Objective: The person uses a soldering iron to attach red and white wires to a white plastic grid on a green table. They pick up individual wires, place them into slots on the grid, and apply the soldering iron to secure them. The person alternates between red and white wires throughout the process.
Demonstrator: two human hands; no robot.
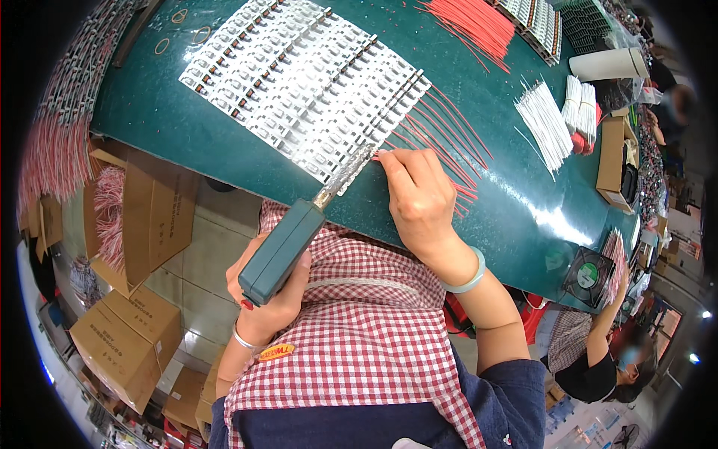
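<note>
My left hand (263, 295) is wrapped round the dark green body of a soldering gun (283, 247). Its long metal tip points up and right and meets the near right edge of a sheet of white small parts (299, 82) laid in rows, several with dark and orange bits. My right hand (422, 198) pinches a thin red wire (378, 154) by that tip, fingers closed. Several more red wires (449, 135) fan out to the right from the sheet's right edge. Whether the pinched wire touches the tip or the part is too small to tell.
The green table (516, 217) also holds a red wire pile (475, 26), white wire bundles (544, 123), a white cylinder (609, 65) and a small fan (585, 277). Wired parts (82, 82) hang at left above cardboard boxes (161, 217). Another person (591, 352) sits at right.
</note>
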